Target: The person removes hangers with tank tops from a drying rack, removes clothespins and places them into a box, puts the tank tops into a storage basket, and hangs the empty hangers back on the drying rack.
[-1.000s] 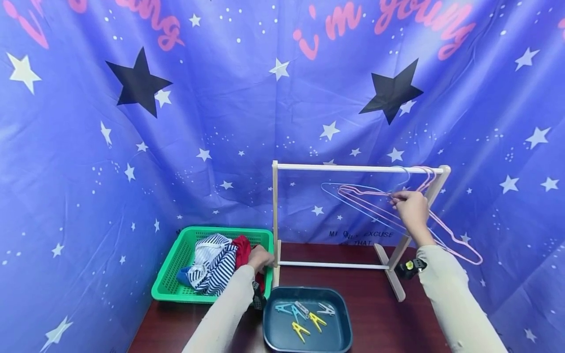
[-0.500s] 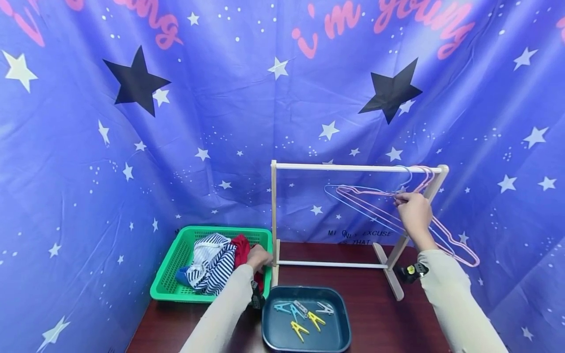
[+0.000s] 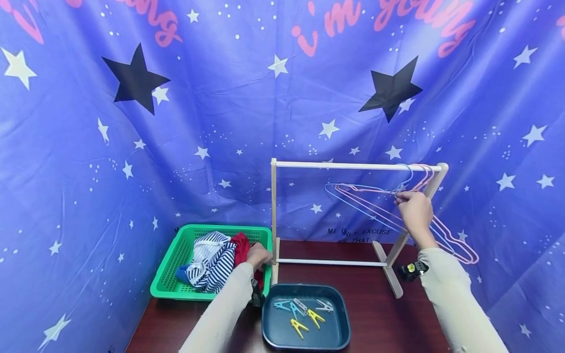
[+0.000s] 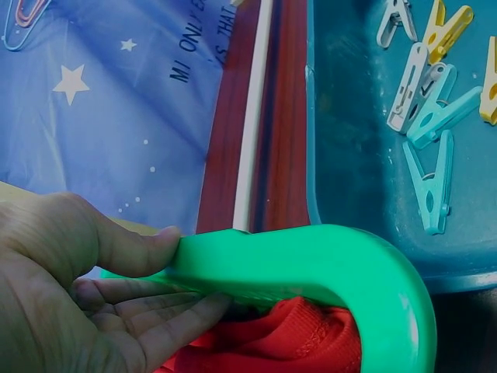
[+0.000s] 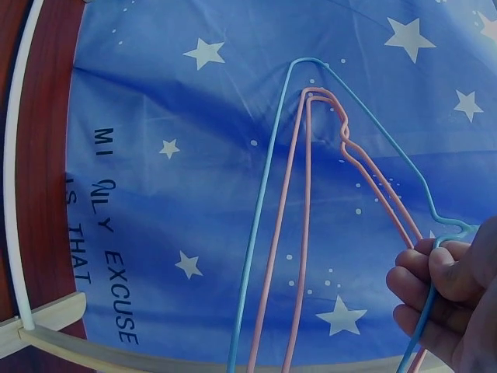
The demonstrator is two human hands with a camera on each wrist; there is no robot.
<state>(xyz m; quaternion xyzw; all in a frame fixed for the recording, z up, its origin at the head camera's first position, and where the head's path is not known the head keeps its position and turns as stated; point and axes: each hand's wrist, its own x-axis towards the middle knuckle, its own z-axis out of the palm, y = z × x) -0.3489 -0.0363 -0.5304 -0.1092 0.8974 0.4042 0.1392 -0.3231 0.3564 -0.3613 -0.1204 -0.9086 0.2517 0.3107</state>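
Observation:
My left hand grips the right rim of a green plastic basket, thumb on top and fingers on the inner side. Red cloth and a navy-and-white striped garment lie bunched in the basket. My right hand pinches a blue clothes hanger just below its hook, in the right wrist view with thumb against curled fingers. Two pink hangers hang close behind it. All the hooks sit over the top bar of a small wooden clothes rack, near its right end.
A dark blue tray stands in front of the rack, right of the basket. Several clothespins in yellow, light blue and grey lie in it. The dark red tabletop meets a starry blue curtain behind.
My right hand has shifted slightly right, and the blue hanger's hook has slid a little the same way along the bar. The left hand stays on the basket rim.

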